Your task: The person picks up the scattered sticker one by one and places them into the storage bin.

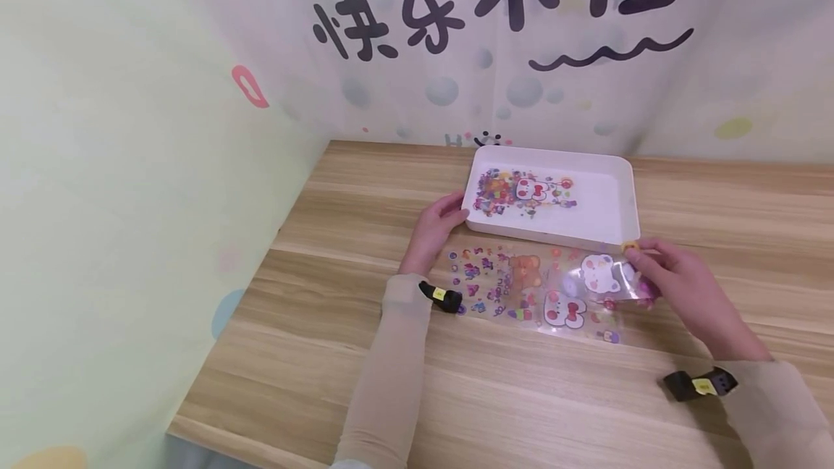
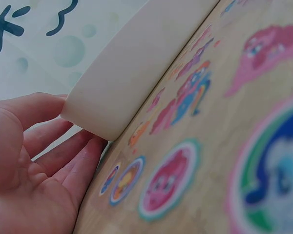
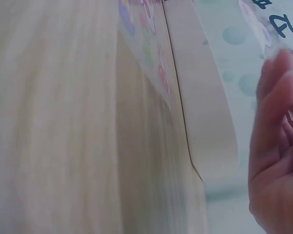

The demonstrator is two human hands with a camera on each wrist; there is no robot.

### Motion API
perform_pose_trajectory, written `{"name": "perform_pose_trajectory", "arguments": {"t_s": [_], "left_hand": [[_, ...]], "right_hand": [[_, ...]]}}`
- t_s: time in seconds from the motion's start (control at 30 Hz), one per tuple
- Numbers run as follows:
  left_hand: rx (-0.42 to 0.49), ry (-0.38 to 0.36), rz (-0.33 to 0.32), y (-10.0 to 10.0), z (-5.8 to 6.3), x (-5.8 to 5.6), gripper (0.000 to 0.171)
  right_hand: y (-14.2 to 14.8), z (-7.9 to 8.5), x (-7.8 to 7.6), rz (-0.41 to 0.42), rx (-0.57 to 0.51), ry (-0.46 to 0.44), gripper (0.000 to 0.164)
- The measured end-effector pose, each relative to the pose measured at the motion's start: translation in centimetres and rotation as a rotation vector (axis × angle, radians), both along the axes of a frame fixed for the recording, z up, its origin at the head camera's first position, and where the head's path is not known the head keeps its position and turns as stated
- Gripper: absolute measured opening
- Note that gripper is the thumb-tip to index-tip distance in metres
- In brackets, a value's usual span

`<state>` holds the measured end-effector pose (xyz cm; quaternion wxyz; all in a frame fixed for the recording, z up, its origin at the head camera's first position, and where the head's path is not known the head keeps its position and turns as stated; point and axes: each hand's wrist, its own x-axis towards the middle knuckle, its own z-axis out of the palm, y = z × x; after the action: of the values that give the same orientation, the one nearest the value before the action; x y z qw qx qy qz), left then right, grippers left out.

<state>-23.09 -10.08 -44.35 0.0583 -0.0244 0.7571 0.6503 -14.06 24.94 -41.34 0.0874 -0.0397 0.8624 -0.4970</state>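
My right hand (image 1: 677, 284) pinches a clear sticker sheet (image 1: 599, 275) with a white bear face, held above the sheet lying below it. In the right wrist view, the thumb and fingers (image 3: 276, 126) are close together at the right edge. My left hand (image 1: 435, 232) touches the left front corner of a white rectangular tray (image 1: 550, 231); in the left wrist view, its fairly straight fingers (image 2: 63, 165) rest against the tray wall (image 2: 117, 73). A long clear sheet of cartoon stickers (image 1: 478, 288) lies on the table in front of the tray, between both hands.
Inside the tray, printed stickers (image 1: 533, 190) and small colourful pieces gather on the left half. The wooden table (image 1: 313, 223) meets a printed curtain (image 1: 391, 93) with dark lettering behind the tray and another fabric wall on the left.
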Motion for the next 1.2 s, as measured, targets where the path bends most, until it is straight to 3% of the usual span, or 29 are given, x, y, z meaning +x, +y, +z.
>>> {"name": "perform_pose_trajectory", "arguments": {"t_s": [0.27, 0.63, 1.2], "left_hand": [[-0.025, 0.033, 0.019, 0.1, -0.7, -0.1, 0.038], [-0.010, 0.029, 0.012, 0.1, -0.7, -0.3, 0.041], [-0.002, 0.055, 0.025, 0.1, -0.7, -0.2, 0.038]], "right_hand": [[-0.3, 0.2, -1.0, -0.077, -0.093, -0.032, 0.044], [-1.6, 0.6, -2.5, -0.197, -0.227, 0.036, 0.038], [-2.6, 0.9, -5.0, -0.245, -0.180, 0.014, 0.046]]}}
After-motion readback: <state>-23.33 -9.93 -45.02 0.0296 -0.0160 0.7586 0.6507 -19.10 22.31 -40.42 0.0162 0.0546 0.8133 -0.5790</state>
